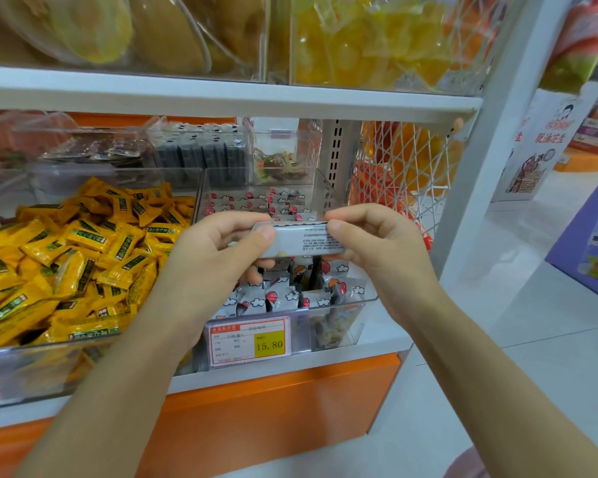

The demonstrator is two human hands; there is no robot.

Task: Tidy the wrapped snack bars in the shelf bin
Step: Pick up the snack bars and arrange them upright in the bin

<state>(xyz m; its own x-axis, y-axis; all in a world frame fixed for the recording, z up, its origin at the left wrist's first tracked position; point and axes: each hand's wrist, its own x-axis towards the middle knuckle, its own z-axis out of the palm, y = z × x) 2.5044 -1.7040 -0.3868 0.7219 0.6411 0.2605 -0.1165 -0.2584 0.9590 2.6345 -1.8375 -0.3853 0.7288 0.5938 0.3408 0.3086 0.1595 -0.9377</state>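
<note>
Overhead, both hands pinch a glossy rectangular snack bar point(299, 241); left hand point(218, 257), right hand point(377, 243); clear bin point(339, 305) below.

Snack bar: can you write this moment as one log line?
left hand: pinches snack bar | right hand: pinches other end | place: over clear bin

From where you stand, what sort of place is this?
Most likely a snack shop or supermarket aisle: white shelves hold clear bins heaped with yellow wrapped snacks and snack bars, and one bin front carries a price tag reading 15.80.

Bright, even light; warped, soft edges
</note>
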